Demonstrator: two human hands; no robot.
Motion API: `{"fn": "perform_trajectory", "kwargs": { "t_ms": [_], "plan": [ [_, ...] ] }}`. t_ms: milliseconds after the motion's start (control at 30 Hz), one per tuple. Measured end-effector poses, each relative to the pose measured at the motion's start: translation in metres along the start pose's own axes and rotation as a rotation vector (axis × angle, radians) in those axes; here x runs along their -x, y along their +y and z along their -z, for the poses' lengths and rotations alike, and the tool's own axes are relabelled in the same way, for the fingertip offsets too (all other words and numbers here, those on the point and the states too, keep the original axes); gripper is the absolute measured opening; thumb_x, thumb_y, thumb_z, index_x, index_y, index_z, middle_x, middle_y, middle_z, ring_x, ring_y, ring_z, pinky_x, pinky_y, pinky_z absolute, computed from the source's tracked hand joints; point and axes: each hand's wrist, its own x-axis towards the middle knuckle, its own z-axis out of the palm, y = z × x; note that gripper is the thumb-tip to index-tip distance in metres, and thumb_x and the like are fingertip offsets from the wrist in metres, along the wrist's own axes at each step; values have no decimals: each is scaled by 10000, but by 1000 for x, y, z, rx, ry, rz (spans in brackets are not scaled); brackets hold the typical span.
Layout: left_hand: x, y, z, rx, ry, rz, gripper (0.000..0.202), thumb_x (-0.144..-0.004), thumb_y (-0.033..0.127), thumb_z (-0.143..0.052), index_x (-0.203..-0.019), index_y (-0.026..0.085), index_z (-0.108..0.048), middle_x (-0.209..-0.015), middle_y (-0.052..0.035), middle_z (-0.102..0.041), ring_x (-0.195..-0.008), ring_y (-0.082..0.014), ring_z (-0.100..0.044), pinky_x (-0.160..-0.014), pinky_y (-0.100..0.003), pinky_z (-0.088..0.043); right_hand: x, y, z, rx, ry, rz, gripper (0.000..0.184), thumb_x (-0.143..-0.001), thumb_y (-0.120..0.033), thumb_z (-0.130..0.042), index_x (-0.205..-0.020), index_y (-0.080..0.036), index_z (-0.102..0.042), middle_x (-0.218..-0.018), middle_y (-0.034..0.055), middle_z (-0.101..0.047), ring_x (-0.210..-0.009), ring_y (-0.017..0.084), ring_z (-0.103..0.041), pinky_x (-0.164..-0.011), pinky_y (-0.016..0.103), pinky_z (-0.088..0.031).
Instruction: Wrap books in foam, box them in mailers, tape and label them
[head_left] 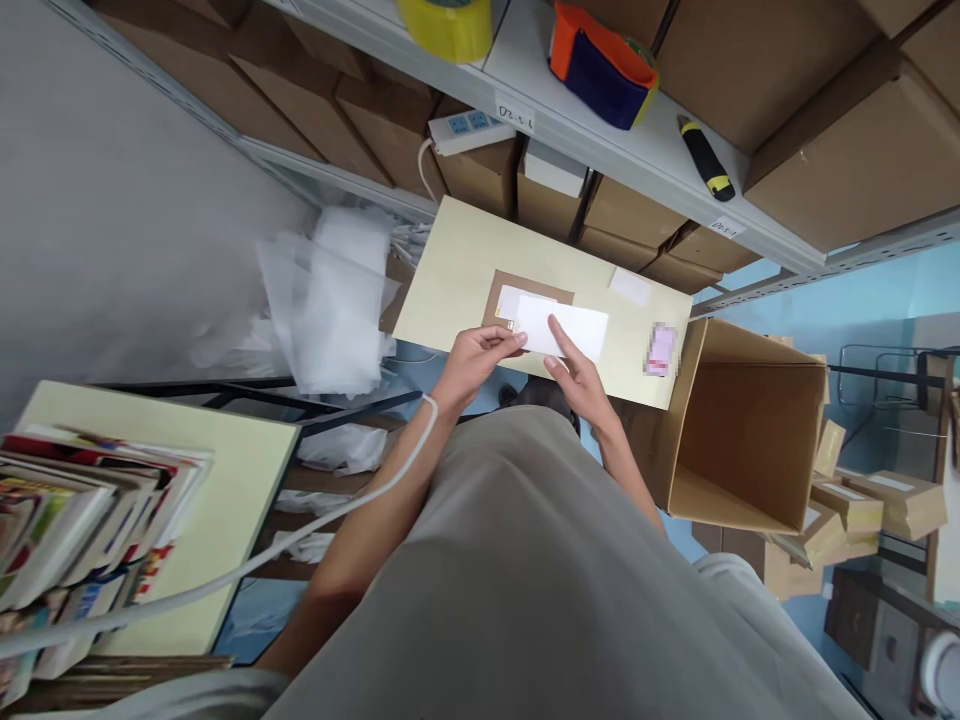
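Observation:
A white slip of paper (579, 326) is held over a pale yellow tabletop (457, 240). My left hand (480, 360) pinches its left corner between thumb and fingers. On the slip's near side, my right hand (581, 380) has its thumb laid over the top, with the other fingers at the near edge. Partly beneath the slip lies a brown cardboard mailer (517, 279) bearing a white label (510, 299). Another whitish sheet (630, 286) rests near the table's far edge. A blurred pinkish item (661, 350) is at the right end.
A large open carton (750, 430) stands right of the table. Overhead, a metal shelf (607, 150) carries tape (457, 28), a tape dispenser (604, 70) and a utility knife (705, 158). Plastic wrap (345, 290) and stacked magazines (82, 520) are leftward. A white cable (300, 535) crosses my left arm.

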Motion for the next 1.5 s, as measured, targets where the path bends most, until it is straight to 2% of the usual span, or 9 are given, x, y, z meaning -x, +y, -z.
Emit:
{"fn": "perform_trajectory", "kwargs": {
  "t_ms": [200, 400, 567, 700, 933, 1100, 1300, 1400, 1500],
  "plan": [
    [-10, 1, 6, 96, 117, -13, 614, -581, 660, -1096, -790, 182, -771, -827, -34, -778, -840, -187, -775, -902, -339, -695, 21, -7, 5, -18, -17, -8, 850, -1097, -822, -545, -1798, -348, -462, -1840, 21, -477, -1778, 286, -349, -1481, 534, -274],
    [-17, 4, 3, 148, 126, -34, 625, -630, 688, -1067, -836, 180, -765, -859, -49, -808, -873, -204, -793, -894, -344, -692, 33, -10, -6, 23, -145, -68, 925, -1069, -891, -502, -1813, -346, -432, -1875, 2, -407, -1781, 286, -341, -1479, 523, -268],
    [-7, 11, 2, 124, -24, 54, 615, -718, 736, -1005, -886, 178, -808, -858, -85, -811, -823, -216, -804, -853, -339, -685, 24, -14, -17, 90, -103, -56, 985, -1078, -906, -435, -1873, -356, -249, -1918, 8, -330, -1806, 277, -279, -1489, 510, -242],
    [7, 14, 1, 49, -186, 84, 512, -628, 569, -1100, -850, 193, -832, -866, -106, -829, -875, -285, -823, -905, -414, -694, 10, -17, -18, 143, -74, -28, 1057, -1076, -857, -534, -1893, -321, -131, -1928, 33, -312, -1766, 307, -371, -1465, 498, -317],
    [6, 17, 0, 11, -188, 87, 433, -647, 505, -1089, -830, 187, -859, -842, -109, -825, -886, -316, -834, -938, -450, -704, 1, -25, -20, 214, -106, -11, 994, -1099, -745, -599, -1889, -331, -158, -1877, 35, -432, -1615, 312, -564, -1400, 487, -434],
    [5, 15, 7, -49, -239, 48, 384, -655, 511, -1058, -793, 212, -860, -829, -86, -834, -882, -304, -829, -891, -413, -706, 0, -28, -27, 216, -134, -2, 1025, -1116, -754, -538, -1895, -258, -93, -1770, 95, -583, -1462, 331, -667, -1361, 533, -478],
    [6, 16, 11, -40, -125, 35, 317, -683, 404, -1053, -768, 197, -828, -796, -92, -806, -873, -312, -836, -928, -441, -705, 1, -34, -30, 223, -132, -32, 993, -1113, -770, -534, -1893, -341, -95, -1927, 6, -315, -1679, 308, -505, -1421, 486, -412],
    [7, 22, 13, 5, -26, 4, 265, -724, 361, -1025, -793, 195, -830, -796, -78, -795, -887, -320, -843, -969, -474, -701, 3, -41, -31, 214, -123, -15, 938, -1127, -733, -545, -1887, -388, -116, -1928, -32, -305, -1780, 276, -345, -1469, 502, -323],
    [12, 29, 15, 15, -25, -18, 236, -743, 346, -1004, -810, 189, -840, -797, -81, -797, -887, -321, -842, -976, -484, -699, 3, -47, -31, 198, -124, -12, 906, -1150, -687, -534, -1887, -380, -106, -1919, -26, -331, -1816, 239, -241, -1490, 512, -264]
  ]
}}
